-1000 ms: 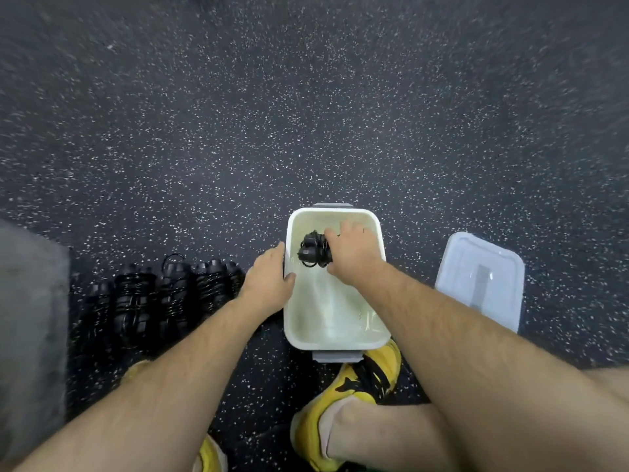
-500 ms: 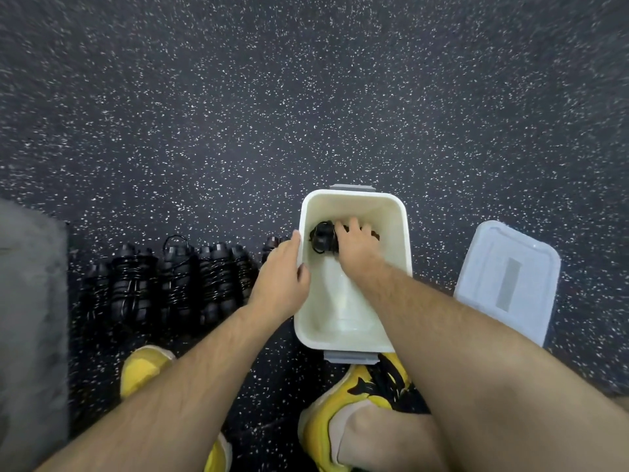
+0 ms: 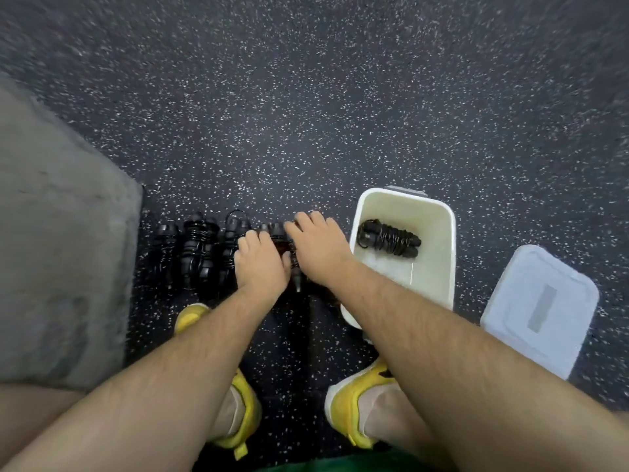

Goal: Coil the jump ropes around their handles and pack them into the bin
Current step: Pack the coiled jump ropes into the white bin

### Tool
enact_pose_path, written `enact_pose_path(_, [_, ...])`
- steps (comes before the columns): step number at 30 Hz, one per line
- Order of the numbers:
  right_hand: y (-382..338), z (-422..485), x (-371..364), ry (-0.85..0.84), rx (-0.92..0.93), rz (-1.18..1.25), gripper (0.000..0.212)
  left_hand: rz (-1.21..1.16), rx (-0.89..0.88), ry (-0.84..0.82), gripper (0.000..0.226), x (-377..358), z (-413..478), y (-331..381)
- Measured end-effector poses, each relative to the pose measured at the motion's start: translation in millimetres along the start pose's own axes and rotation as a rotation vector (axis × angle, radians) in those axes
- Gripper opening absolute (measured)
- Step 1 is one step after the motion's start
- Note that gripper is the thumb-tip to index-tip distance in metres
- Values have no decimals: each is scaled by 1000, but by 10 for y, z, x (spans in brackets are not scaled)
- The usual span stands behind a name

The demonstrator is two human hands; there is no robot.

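Fingers, left hand (image 3: pixel 262 267): your fingers (image 3: pixel 253 237) are bending down over the row of coiled black jump ropes (image 3: pixel 197 247); I cannot tell whether they are gripping.
Fingers, right hand (image 3: pixel 320 248): they are lying fairly straight and loose, touching the nearest black coiled bundle (image 3: pixel 279 231) between your two hands.
Done: one black rope wound round its handles (image 3: pixel 389 238) is resting inside the white rectangular plastic bin (image 3: pixel 408 204), just right of your right fingertips.
Left: several bundles are waiting under and left of your left fingers; I judge packing is barely beginning.
Lid: the pale blue plastic lid (image 3: pixel 541 308) is lying further right, beyond the bin.
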State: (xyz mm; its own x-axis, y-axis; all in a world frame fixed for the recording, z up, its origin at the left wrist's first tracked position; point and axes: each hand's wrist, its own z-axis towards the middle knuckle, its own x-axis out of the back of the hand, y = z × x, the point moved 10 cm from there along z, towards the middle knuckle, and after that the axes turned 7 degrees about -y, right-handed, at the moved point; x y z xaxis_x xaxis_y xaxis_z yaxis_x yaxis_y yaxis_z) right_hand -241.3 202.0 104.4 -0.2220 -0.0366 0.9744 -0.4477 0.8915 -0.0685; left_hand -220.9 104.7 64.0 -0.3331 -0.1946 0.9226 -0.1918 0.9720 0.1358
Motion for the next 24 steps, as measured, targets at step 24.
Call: enact_pose_path(24, [860,-496,511,88,-28,-101,88,-310,-596,66,83,670,-185,980])
